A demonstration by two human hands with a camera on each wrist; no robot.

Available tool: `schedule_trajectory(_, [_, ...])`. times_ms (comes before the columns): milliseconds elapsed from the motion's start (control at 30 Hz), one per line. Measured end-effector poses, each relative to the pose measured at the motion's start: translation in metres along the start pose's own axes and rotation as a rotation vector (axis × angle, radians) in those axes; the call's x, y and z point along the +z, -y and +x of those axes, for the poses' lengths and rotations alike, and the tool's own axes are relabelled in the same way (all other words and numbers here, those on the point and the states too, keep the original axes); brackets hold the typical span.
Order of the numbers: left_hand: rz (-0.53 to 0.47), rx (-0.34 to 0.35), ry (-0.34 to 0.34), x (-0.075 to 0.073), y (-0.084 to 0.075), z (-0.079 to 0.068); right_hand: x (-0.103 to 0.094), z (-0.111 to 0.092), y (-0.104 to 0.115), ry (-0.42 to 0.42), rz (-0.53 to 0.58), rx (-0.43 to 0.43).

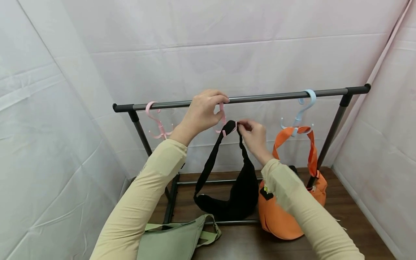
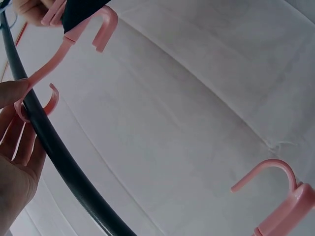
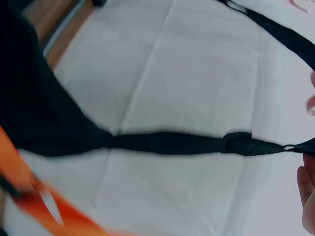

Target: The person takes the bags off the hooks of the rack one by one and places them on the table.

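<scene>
My left hand (image 1: 204, 110) is up at the dark metal rail (image 1: 269, 97), pinching the top curve of a pink rotating hook (image 2: 51, 63) between thumb and fingers. Over a lower prong of that hook loops the strap (image 1: 211, 162) of a black shoulder bag (image 1: 245, 191), which hangs below. My right hand (image 1: 255, 139) pinches the strap just right of the prongs, fingertips close to the pink plastic. In the right wrist view the narrow black webbing (image 3: 172, 142) runs taut from the bag to my fingers (image 3: 306, 187).
Left on the rail hangs another pink hook (image 1: 159, 124). Toward the right end, a light blue hook (image 1: 300, 113) carries an orange bag (image 1: 282, 220). A sage green bag (image 1: 172, 240) lies low in front. White cloth walls (image 1: 227, 68) surround the rack.
</scene>
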State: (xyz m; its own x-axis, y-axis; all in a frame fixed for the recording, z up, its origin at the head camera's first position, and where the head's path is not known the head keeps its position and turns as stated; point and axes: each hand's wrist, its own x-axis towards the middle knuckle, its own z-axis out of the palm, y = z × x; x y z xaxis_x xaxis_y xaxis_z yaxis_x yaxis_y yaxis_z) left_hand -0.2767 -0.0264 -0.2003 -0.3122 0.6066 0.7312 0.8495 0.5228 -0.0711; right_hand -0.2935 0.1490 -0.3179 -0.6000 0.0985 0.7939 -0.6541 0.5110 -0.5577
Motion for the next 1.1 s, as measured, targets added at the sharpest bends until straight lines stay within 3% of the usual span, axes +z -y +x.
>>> schedule_trajectory(200, [-0.002,-0.009,-0.019,0.001,-0.001,0.000,-0.020,0.022,0.012,0.030,-0.105,-0.225])
schedule_trajectory(333, [-0.006,-0.014,-0.030,0.002,0.000,0.001,-0.026,0.029,0.025,0.045,-0.154,-0.313])
schedule_trajectory(700, [-0.002,-0.042,-0.027,0.002,0.001,0.000,-0.036,0.032,0.057,0.035,-0.149,-0.454])
schedule_trajectory(1100, [-0.033,-0.032,-0.025,0.002,0.001,-0.001,-0.050,0.032,0.080,0.008,-0.106,-0.497])
